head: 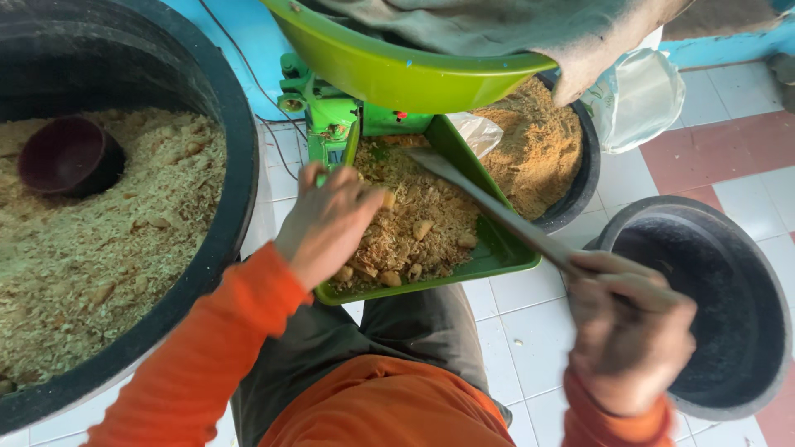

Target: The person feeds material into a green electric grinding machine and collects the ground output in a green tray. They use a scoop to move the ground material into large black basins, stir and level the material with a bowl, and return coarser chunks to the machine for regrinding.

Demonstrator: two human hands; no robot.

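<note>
You are sitting over a white and red tiled floor (pixel 538 331) by a blue wall (pixel 248 50), your left hand (pixel 327 223) resting in the shredded meal (pixel 414 223) on the green tray (pixel 497 252), fingers loosely apart. Your right hand (pixel 629 327) is clamping its fingers on a flat stick (pixel 489 203) reaching into that tray. A black tub (pixel 236 165) of meal is standing at your left, a black bucket (pixel 729 298) at your right.

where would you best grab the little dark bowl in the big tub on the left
Take the small dark bowl by its upper rim, coming from above. It lies tilted and half sunk in the shredded material in the big black tub, mouth facing up, so only the rim stands free for a grip.
</note>
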